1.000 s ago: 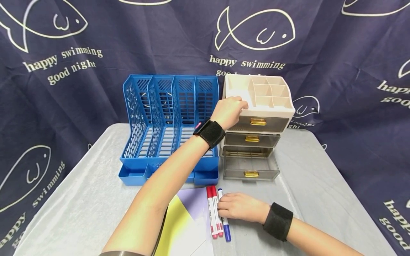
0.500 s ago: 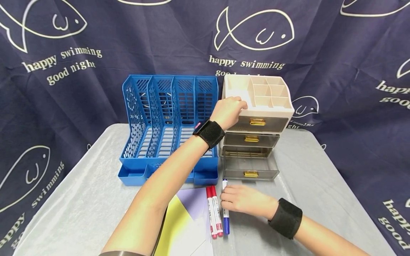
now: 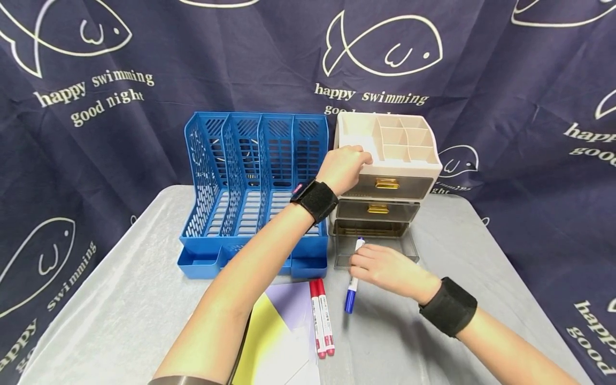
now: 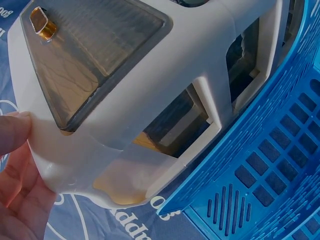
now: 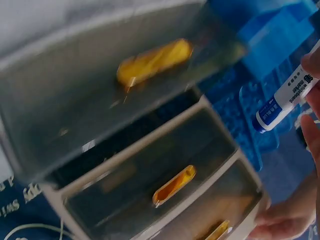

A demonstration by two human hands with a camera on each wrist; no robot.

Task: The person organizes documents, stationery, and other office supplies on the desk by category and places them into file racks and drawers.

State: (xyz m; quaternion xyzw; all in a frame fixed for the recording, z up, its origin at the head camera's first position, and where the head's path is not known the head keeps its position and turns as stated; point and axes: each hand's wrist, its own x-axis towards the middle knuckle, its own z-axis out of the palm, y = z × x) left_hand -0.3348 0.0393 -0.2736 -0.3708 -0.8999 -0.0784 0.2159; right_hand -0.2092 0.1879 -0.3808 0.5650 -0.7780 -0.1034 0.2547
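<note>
A cream desktop drawer organizer [image 3: 394, 169] stands at the back right, its lowest smoky drawer [image 3: 344, 250] pulled out. My left hand [image 3: 343, 167] grips the organizer's top edge at the front left; the thumb and fingers show at the edge in the left wrist view. My right hand [image 3: 391, 270] pinches a blue whiteboard marker [image 3: 351, 301], which slants over the front of the pulled-out drawer. The marker's printed barrel [image 5: 285, 97] shows in the right wrist view. Two red markers [image 3: 321, 318] lie side by side on the table.
A blue file rack [image 3: 255, 241] with tall dividers and front trays stands left of the organizer. Yellow, purple and white sheets [image 3: 289, 305] lie in front of it, partly under the left forearm. A dark fish-print cloth [image 3: 269, 59] hangs behind the table.
My right hand has lifted the blue marker away from beside the red ones and carried it up and right, to the pulled-out drawer. The left hand has stayed in place.
</note>
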